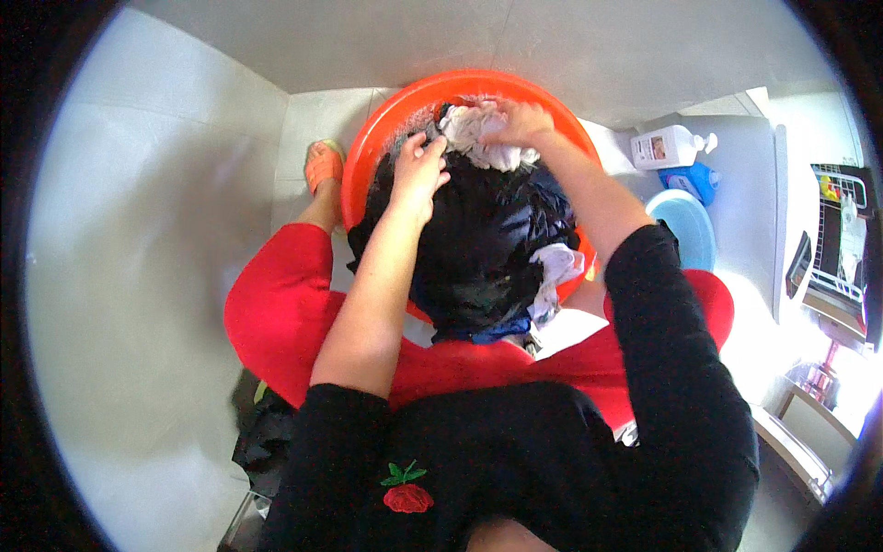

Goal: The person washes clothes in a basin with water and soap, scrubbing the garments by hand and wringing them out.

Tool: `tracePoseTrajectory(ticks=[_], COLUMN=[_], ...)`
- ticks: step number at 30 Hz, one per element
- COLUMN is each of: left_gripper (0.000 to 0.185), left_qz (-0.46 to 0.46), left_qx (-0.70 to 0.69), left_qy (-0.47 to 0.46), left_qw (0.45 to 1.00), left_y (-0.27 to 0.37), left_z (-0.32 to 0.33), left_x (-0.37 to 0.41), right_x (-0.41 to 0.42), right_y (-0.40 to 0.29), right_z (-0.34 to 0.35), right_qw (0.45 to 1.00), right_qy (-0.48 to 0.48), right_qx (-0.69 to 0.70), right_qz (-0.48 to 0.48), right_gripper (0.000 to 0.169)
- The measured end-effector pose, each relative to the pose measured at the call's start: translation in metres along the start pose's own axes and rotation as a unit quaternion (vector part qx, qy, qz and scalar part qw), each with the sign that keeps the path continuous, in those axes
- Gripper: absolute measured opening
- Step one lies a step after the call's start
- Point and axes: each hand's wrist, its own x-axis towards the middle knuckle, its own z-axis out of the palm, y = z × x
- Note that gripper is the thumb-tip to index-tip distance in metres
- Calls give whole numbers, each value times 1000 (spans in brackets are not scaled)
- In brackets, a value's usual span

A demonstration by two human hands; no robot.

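Between my knees stands a large orange plastic basin (359, 148) holding soapy water and a heap of dark wet clothes (476, 234). My right hand (521, 127) grips a whitish wet cloth (479, 134) near the basin's far side; its fingertips are partly hidden in the folds. Just left of that cloth, my left hand (421, 169) is over the dark clothes with its fingers apart and slightly curled, holding nothing that shows. Another white cloth (555, 272) hangs over the basin's near right rim.
At the right are a white pump bottle (666, 147), a blue bottle (693, 181) and a light blue basin (683, 228). A wire rack (838, 228) stands farther right. Grey walls (414, 41) rise ahead and at the left. A black bag-like thing (265, 441) lies at the lower left.
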Motion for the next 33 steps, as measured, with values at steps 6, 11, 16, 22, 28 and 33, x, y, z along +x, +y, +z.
tracePoseTrajectory(ticks=[6, 11, 16, 22, 28, 33], left_gripper=[67, 74, 92, 48, 34, 46], left_qz=[-70, -98, -135, -72, 102, 6], left_qx=[-176, -200, -254, -362, -183, -223], left_qy=[-14, -25, 10, -267, -306, -130], left_qw=[982, 974, 958, 890, 929, 966], left_y=[-39, -45, -46, -56, -91, -69], left_z=[17, 53, 36, 24, 27, 60], left_x=[30, 49, 63, 77, 91, 51], right_x=[21, 78, 20, -138, -90, -1], right_y=[-16, 22, -26, -74, -66, 3], right_z=[98, 82, 70, 49, 52, 18], right_qw=[979, 992, 817, 856, 924, 963], right_qy=[-84, -17, 295, 318, 316, 130], right_qx=[-135, 73, 480, 336, 172, 235], right_qz=[-127, 100, -123, -230, -129, 31], right_gripper=[66, 39, 12, 21, 45, 50])
